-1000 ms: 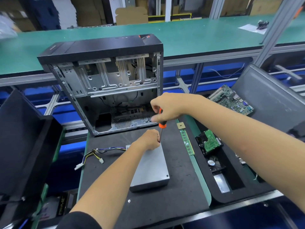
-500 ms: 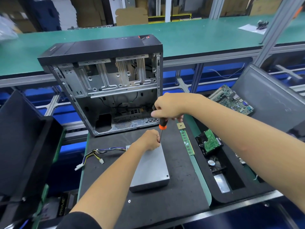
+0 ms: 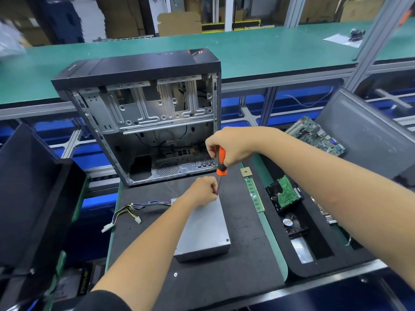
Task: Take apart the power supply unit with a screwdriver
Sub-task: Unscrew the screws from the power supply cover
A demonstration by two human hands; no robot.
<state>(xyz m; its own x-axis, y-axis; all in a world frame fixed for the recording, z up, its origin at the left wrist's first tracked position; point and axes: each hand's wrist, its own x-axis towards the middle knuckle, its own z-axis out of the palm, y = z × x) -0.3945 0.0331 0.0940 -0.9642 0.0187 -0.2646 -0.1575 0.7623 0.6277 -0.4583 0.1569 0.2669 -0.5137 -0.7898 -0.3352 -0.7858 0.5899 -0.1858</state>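
Right grip: my right hand wrapped the screwdriver handle.
Left grip: my left hand pinched at the tip, on the power supply unit far corner.
Progress: lid still on; early.

The left hand covers the far corner of the power supply unit, so the screw under the screwdriver tip cannot be seen. The right hand hides the top of the handle. At 3 o'clock the grey side panel runs off the edge. At 9 o'clock a dark bin is cropped. Boxes at 12 o'clock are blurred.
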